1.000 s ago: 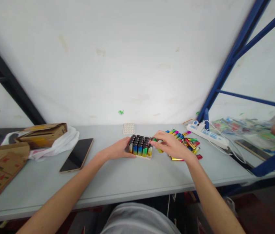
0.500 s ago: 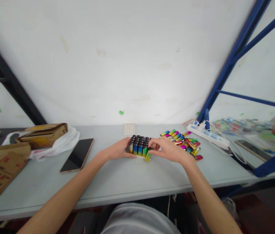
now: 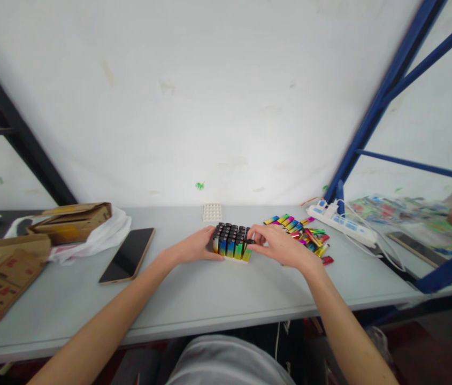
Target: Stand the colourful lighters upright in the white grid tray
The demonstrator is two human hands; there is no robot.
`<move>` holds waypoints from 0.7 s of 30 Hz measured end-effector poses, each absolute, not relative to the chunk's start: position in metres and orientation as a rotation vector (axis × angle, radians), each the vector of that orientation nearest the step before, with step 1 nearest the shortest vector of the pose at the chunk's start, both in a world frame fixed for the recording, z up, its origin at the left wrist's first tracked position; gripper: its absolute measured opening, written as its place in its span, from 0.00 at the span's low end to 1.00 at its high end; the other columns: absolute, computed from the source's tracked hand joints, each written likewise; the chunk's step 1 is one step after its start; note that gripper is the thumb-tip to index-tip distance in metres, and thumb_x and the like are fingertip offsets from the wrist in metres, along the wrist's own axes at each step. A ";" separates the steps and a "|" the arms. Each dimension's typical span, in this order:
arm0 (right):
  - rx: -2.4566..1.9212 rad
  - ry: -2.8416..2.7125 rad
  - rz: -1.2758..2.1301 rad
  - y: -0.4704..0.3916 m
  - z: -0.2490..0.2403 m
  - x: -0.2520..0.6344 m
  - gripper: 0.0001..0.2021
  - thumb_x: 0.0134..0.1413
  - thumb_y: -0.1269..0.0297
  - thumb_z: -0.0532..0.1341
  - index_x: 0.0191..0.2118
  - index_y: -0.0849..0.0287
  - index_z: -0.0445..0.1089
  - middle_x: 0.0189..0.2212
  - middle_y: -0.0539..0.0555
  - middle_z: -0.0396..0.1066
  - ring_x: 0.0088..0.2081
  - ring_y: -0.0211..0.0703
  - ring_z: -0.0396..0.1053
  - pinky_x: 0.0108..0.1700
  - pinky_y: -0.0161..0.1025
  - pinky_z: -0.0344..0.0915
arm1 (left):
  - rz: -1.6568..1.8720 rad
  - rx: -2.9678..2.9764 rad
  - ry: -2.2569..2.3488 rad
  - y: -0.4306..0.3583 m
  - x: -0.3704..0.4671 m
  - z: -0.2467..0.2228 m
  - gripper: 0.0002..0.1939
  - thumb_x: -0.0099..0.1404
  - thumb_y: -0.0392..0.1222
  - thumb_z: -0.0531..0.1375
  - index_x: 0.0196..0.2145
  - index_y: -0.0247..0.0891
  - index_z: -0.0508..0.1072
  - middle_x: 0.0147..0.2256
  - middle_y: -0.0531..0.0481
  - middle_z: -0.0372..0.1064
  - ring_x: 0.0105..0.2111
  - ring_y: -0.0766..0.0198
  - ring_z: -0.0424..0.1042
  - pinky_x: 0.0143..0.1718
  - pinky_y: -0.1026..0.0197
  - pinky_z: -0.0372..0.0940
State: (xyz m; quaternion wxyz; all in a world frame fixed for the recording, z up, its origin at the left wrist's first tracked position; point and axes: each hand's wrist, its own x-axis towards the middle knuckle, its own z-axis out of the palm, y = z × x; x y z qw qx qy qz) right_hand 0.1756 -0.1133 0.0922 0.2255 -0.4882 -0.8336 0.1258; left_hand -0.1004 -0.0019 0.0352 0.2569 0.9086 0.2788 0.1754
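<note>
Plainly, the left hand [image 3: 193, 247], fingers wide, touches one lighter block [image 3: 231, 248], while fingers of the right hand [image 3: 278, 247] pinch one tilted lighter [image 3: 247, 253].

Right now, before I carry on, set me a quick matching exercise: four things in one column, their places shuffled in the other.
1. Left hand
2. Small white tray
3. Power strip
4. Loose lighters

A. By the foot of the blue frame
B. In a jumble, right of the upright lighters
C. At the left side of the upright lighters
D. Near the wall, behind the upright lighters

Pairs: 1-C, 2-D, 3-A, 4-B
</note>
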 end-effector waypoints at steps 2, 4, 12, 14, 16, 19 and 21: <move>-1.335 -2.297 0.403 -0.114 0.092 0.175 0.05 0.65 0.63 0.65 0.44 0.56 0.72 0.32 0.50 0.76 0.35 0.43 0.73 0.38 0.37 0.63 | 0.470 2.463 0.756 -0.002 -0.101 0.035 0.38 0.56 0.53 0.74 0.59 0.38 0.68 0.57 0.39 0.71 0.56 0.43 0.70 0.61 0.46 0.63; -1.325 -2.290 0.437 -0.114 0.093 0.175 0.05 0.65 0.62 0.65 0.44 0.56 0.72 0.32 0.50 0.77 0.35 0.43 0.74 0.39 0.37 0.63 | 0.462 2.460 0.752 -0.001 -0.101 0.034 0.38 0.56 0.53 0.74 0.59 0.38 0.68 0.57 0.39 0.70 0.56 0.43 0.70 0.61 0.47 0.63; -1.363 -2.191 0.416 -0.117 0.106 0.196 0.10 0.67 0.56 0.61 0.43 0.57 0.74 0.32 0.52 0.78 0.34 0.44 0.75 0.39 0.39 0.67 | 0.473 2.504 0.793 0.001 -0.101 0.034 0.37 0.55 0.58 0.73 0.57 0.38 0.70 0.55 0.40 0.73 0.55 0.43 0.72 0.59 0.47 0.65; -1.417 -2.119 0.366 -0.118 0.111 0.212 0.12 0.68 0.55 0.59 0.43 0.57 0.75 0.33 0.54 0.79 0.35 0.45 0.75 0.39 0.39 0.67 | 0.478 2.546 0.832 0.001 -0.100 0.034 0.36 0.53 0.58 0.74 0.54 0.38 0.72 0.53 0.40 0.74 0.54 0.42 0.72 0.59 0.46 0.65; -1.479 -2.047 0.290 -0.119 0.114 0.231 0.13 0.68 0.54 0.58 0.42 0.57 0.75 0.33 0.54 0.80 0.34 0.46 0.75 0.37 0.40 0.66 | 0.484 2.579 0.882 0.003 -0.098 0.033 0.34 0.52 0.59 0.73 0.51 0.38 0.73 0.51 0.39 0.75 0.53 0.41 0.73 0.58 0.45 0.65; -1.569 -1.961 0.167 -0.120 0.115 0.258 0.14 0.67 0.53 0.58 0.41 0.57 0.75 0.30 0.54 0.79 0.32 0.47 0.74 0.36 0.40 0.65 | 0.502 2.611 0.982 0.007 -0.089 0.031 0.31 0.52 0.61 0.72 0.47 0.38 0.74 0.48 0.39 0.76 0.49 0.40 0.74 0.54 0.44 0.68; -1.608 -1.913 0.106 -0.121 0.115 0.272 0.14 0.66 0.54 0.58 0.41 0.57 0.75 0.29 0.54 0.78 0.32 0.47 0.74 0.36 0.40 0.65 | 0.508 2.618 1.029 0.011 -0.081 0.032 0.30 0.54 0.62 0.70 0.46 0.38 0.74 0.47 0.40 0.77 0.47 0.42 0.75 0.50 0.46 0.69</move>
